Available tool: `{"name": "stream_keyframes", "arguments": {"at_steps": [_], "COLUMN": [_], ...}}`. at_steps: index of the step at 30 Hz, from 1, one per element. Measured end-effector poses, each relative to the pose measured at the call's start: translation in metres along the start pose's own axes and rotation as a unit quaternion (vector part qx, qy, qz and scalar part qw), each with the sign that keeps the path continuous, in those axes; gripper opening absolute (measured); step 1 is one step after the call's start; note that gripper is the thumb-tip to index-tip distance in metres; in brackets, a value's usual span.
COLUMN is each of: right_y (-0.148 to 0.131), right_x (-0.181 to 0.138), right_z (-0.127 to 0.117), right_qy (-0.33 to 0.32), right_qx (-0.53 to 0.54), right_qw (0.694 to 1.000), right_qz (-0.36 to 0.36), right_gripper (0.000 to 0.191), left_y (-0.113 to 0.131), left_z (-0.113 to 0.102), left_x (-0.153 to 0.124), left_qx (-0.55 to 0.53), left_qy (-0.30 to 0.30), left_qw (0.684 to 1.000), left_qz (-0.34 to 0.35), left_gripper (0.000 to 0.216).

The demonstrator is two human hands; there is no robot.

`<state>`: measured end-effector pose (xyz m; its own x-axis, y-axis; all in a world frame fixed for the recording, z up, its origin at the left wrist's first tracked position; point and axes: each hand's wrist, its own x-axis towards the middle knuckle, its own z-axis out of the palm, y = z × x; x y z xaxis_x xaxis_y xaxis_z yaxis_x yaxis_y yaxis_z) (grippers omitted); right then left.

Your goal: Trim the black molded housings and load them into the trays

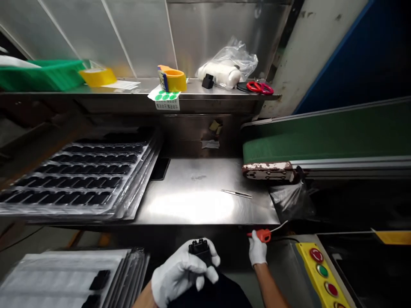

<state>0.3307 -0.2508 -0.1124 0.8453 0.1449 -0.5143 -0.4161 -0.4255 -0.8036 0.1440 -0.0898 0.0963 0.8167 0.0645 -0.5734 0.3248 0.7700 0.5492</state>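
In my left hand (184,269), gloved in white, is a small black plastic part (199,248) with several round posts along its top. The fingers wrap around its sides and hide its lower portion. My right hand (257,249), also gloved, is closed on a red air blow gun (264,235) whose thin pale nozzle points up to the right. Both hands are in front of the metal table (189,205). A pair of metal tweezers (237,194) lies on that table, and a flat black panel (159,169) rests at its left.
Stacked clear trays (128,201) hold rows of black parts; another tray stack (64,273) sits lower left. A green conveyor belt (327,137) runs along the right, above a yellow button box (323,271). The shelf (135,90) carries tape (176,80) and scissors (260,87).
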Motion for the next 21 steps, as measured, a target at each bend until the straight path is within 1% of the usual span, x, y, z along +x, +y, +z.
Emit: {"name": "stream_keyframes", "arguments": {"at_steps": [1,3,5,6,7,9,11,12,13,14,16,18,21], "right_y": [-0.002,-0.007,-0.011,-0.012,-0.013,-0.012,-0.008,-0.005,-0.001,0.003,0.011,0.018,0.025], "right_x": [-0.01,-0.035,-0.069,-0.088,-0.108,-0.146,-0.173,-0.181,-0.186,-0.189,-0.191,-0.191,-0.195], "right_z": [-0.014,-0.053,-0.098,-0.12,-0.138,-0.165,-0.18,-0.183,-0.186,-0.188,-0.192,-0.199,-0.213], "right_qy": [0.001,-0.013,-0.045,-0.068,-0.102,-0.187,-0.251,-0.266,-0.266,-0.259,-0.253,-0.249,-0.246], "right_qx": [0.011,0.021,0.02,0.007,-0.03,-0.152,-0.264,-0.294,-0.3,-0.298,-0.304,-0.31,-0.316], "right_qw": [1.0,0.997,0.992,0.988,0.984,0.963,0.929,0.917,0.915,0.918,0.918,0.917,0.916], "right_qz": [-0.024,-0.072,-0.119,-0.138,-0.145,-0.118,-0.067,-0.048,-0.039,-0.038,-0.031,-0.025,-0.024], "right_gripper": [0.04,0.045,0.045,0.041,0.034,0.018,0.009,0.007,0.006,0.006,0.006,0.01,0.016], "left_y": [-0.006,-0.019,-0.034,-0.043,-0.054,-0.079,-0.108,-0.122,-0.136,-0.148,-0.168,-0.18,-0.191], "left_z": [0.007,0.019,0.028,0.031,0.032,0.03,0.023,0.019,0.014,0.01,0.003,-0.001,-0.003], "left_x": [-0.001,0.0,0.004,0.007,0.012,0.026,0.041,0.049,0.056,0.062,0.07,0.074,0.074], "left_qx": [0.015,0.049,0.083,0.102,0.123,0.178,0.244,0.277,0.308,0.337,0.39,0.442,0.516], "left_qy": [0.006,0.018,0.022,0.024,0.026,0.036,0.049,0.054,0.057,0.057,0.052,0.044,0.023], "left_qw": [1.0,0.999,0.996,0.994,0.992,0.983,0.968,0.959,0.949,0.94,0.919,0.896,0.856], "left_qz": [-0.001,-0.003,-0.005,-0.005,-0.005,-0.004,-0.01,-0.016,-0.02,-0.023,-0.015,0.003,0.018], "left_gripper": [0.031,0.027,0.032,0.036,0.04,0.041,0.028,0.02,0.012,0.009,0.013,0.014,0.012]}}
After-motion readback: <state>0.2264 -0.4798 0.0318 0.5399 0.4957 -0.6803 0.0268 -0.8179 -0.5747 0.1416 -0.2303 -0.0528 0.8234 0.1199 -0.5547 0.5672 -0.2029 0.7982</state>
